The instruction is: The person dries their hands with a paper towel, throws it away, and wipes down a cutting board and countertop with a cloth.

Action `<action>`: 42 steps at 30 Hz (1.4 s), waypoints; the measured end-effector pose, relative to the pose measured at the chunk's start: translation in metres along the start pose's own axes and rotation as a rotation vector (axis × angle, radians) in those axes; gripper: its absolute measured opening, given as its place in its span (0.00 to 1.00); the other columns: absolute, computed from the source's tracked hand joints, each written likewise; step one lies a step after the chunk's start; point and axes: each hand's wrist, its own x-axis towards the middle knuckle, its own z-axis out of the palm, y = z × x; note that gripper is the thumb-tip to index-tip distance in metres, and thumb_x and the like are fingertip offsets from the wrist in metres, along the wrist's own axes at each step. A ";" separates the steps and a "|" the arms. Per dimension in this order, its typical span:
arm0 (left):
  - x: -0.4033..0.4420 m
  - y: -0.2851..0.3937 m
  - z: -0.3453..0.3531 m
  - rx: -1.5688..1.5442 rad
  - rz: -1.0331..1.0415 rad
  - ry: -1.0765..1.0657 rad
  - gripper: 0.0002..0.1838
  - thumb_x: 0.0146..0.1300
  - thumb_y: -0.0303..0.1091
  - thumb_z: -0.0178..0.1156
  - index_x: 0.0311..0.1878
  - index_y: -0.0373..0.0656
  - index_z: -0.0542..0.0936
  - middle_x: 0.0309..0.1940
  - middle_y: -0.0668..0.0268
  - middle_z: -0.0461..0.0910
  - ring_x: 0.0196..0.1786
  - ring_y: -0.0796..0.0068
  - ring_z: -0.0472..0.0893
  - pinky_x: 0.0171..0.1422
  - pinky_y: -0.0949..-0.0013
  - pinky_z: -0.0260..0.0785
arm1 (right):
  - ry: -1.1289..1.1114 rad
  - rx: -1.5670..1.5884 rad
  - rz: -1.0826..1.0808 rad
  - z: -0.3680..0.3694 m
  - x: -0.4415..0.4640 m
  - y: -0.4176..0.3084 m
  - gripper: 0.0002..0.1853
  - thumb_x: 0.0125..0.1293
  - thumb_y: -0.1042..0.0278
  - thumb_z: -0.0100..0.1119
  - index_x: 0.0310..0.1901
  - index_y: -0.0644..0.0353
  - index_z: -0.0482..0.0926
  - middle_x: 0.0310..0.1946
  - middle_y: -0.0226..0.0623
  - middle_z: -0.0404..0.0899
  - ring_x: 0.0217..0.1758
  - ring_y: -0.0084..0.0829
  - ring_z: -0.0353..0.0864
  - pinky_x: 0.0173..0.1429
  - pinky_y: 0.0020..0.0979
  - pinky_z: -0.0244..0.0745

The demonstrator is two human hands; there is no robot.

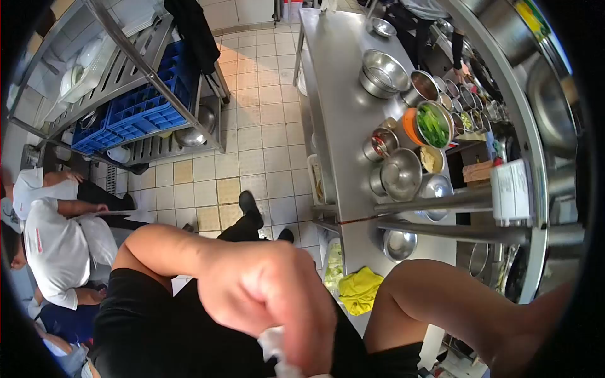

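Observation:
My left hand (268,296) is raised close in front of my chest. Its fingers are curled closed around a crumpled white piece (272,345), tissue or cloth, that pokes out below them. My right arm bends away to the right. There, at the dark edge of the view, the right hand (549,321) shows only in part, and its fingers are hidden. A yellow cloth (360,291) lies at the near end of the steel counter (340,82), between my two arms.
Steel bowls (401,174) and a container of green vegetables (433,125) stand on the counter. A metal shelf frame (535,189) rises at right. Blue crates (148,104) sit on a rack at left. Several people in white shirts (60,252) are at lower left.

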 end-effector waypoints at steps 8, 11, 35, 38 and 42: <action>0.005 0.102 -0.027 -0.028 -0.085 0.319 0.13 0.70 0.21 0.66 0.55 0.32 0.88 0.46 0.51 0.91 0.46 0.64 0.91 0.50 0.66 0.82 | -0.005 -0.032 -0.120 0.105 0.066 -0.042 0.24 0.76 0.49 0.50 0.63 0.58 0.69 0.50 0.44 0.75 0.51 0.43 0.75 0.61 0.48 0.71; -0.005 0.138 -0.030 -0.307 0.279 0.513 0.13 0.70 0.21 0.64 0.54 0.25 0.87 0.44 0.46 0.90 0.45 0.60 0.91 0.49 0.64 0.84 | -0.039 -0.033 -0.209 0.139 0.103 -0.061 0.24 0.76 0.49 0.51 0.63 0.58 0.69 0.49 0.44 0.75 0.50 0.43 0.75 0.60 0.48 0.71; -0.013 0.353 -0.293 0.935 1.293 0.219 0.07 0.68 0.28 0.63 0.33 0.44 0.77 0.33 0.69 0.78 0.33 0.75 0.78 0.38 0.73 0.74 | -0.301 0.121 -0.405 0.467 0.196 -0.106 0.23 0.76 0.48 0.52 0.60 0.56 0.69 0.45 0.40 0.75 0.47 0.41 0.75 0.57 0.47 0.72; 0.018 0.382 -0.351 1.226 1.625 0.024 0.04 0.69 0.28 0.64 0.36 0.44 0.80 0.36 0.69 0.79 0.36 0.75 0.78 0.40 0.73 0.74 | -0.308 0.222 -0.440 0.541 0.211 -0.080 0.23 0.76 0.47 0.52 0.60 0.56 0.69 0.45 0.40 0.75 0.46 0.40 0.75 0.57 0.47 0.72; 0.009 0.399 -0.405 1.351 1.436 -0.116 0.03 0.69 0.24 0.64 0.41 0.43 0.84 0.42 0.69 0.82 0.42 0.72 0.80 0.45 0.72 0.78 | -0.288 0.333 -0.508 0.629 0.228 -0.051 0.23 0.75 0.47 0.52 0.60 0.56 0.69 0.44 0.39 0.76 0.45 0.40 0.75 0.57 0.47 0.73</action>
